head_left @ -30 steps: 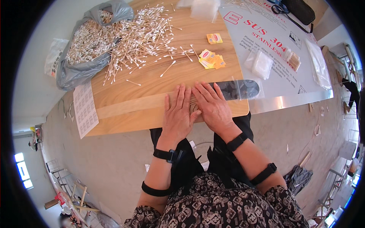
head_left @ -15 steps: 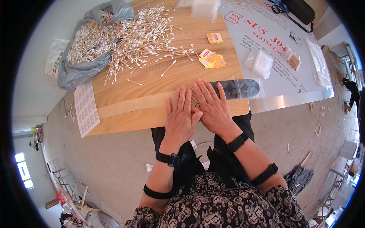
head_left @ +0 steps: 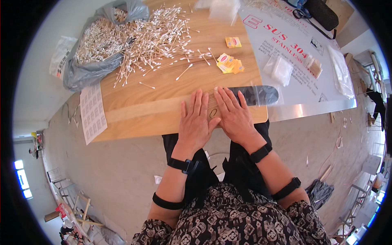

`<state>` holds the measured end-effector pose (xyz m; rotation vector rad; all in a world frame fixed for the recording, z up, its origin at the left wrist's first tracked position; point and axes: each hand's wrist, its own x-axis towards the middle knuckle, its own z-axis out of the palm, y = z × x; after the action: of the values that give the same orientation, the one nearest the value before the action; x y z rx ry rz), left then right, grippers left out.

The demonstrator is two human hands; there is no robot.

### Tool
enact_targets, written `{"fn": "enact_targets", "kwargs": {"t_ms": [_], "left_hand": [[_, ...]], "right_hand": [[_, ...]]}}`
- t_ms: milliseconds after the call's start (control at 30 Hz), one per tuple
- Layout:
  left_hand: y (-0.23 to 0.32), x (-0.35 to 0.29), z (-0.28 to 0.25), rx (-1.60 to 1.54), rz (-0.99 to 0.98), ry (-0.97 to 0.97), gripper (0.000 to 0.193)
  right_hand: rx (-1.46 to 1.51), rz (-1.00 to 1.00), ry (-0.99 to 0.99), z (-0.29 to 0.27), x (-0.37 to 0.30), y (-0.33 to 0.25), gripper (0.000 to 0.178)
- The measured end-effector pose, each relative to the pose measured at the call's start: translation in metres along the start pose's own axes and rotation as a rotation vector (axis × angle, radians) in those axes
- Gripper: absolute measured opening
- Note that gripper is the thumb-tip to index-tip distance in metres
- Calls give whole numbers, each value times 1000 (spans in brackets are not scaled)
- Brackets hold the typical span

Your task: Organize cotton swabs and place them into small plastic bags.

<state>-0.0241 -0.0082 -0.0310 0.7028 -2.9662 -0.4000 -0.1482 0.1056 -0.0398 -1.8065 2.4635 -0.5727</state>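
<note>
My left hand (head_left: pixel 194 124) and my right hand (head_left: pixel 235 118) lie flat near the table's front edge, fingers stretched forward. Between them shows a row of cotton swabs (head_left: pixel 211 97), their sticks side by side, the outer ones partly under my fingers. A small dark loop (head_left: pixel 212 113), whose kind I cannot make out, lies just below the row. Right of my right hand is a black strip with a rounded end (head_left: pixel 241 96), partly covered by a clear plastic bag (head_left: pixel 274 99). A pale band (head_left: pixel 147 111) crosses the wooden table to the left of my left hand.
At the back left, a grey plastic bag (head_left: pixel 75 75) spills a heap of cotton swabs (head_left: pixel 157 38). Yellow cards (head_left: pixel 229 64), a printed sheet (head_left: pixel 93 113) and clear bags (head_left: pixel 279 70) lie around. A packed swab bundle (head_left: pixel 314 67) rests on the metal sheet (head_left: pixel 300 81).
My hands have moved apart slightly, my right hand shifting right. More of the swab row and the small dark loop now show between them. The view has shifted a little.
</note>
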Motion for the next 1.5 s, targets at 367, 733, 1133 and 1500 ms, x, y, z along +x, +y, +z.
{"fn": "enact_targets", "kwargs": {"t_ms": [367,733,1133,1500], "left_hand": [[0,-1,1,0,1,-2,75],[11,3,-2,-5,35,-49,77],[41,27,18,-37,152,-26,79],[65,38,24,-101,217,23,76]], "right_hand": [[75,-2,93,-2,7,8,76],[318,346,361,-21,-14,41,42],[-142,531,58,-45,8,50,14],[189,606,128,-46,6,77,12]]}}
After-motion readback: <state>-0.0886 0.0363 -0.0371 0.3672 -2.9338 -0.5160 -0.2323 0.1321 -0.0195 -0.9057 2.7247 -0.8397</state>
